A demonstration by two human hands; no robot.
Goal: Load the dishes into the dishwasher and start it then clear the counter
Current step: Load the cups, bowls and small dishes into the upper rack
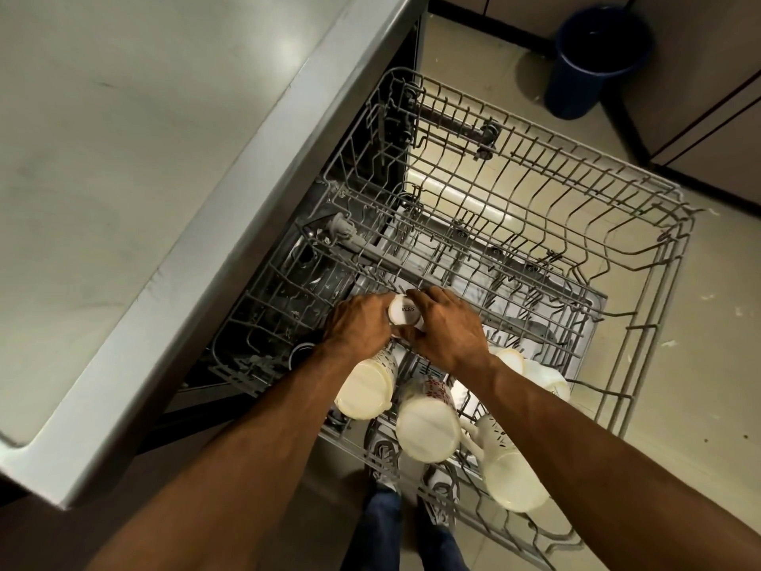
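Both dishwasher racks are pulled out; the upper wire rack (576,191) holds nothing that I can see. In the lower rack (263,323), my left hand (358,323) and my right hand (449,327) together grip a small white cup (403,311) with dark lettering, held bottom-up over the tines. Nearer to me, several white mugs lie upside down in the rack: one (366,389) under my left wrist, one with red marks (428,426) in the middle, one (514,476) at the right. Another mug (543,377) sits behind my right wrist.
A steel counter (123,179) overhangs the dishwasher on the left, its edge running diagonally. A dark blue bin (593,59) stands on the tiled floor at the back right. Cabinet fronts (708,117) line the right side. My feet show below the rack.
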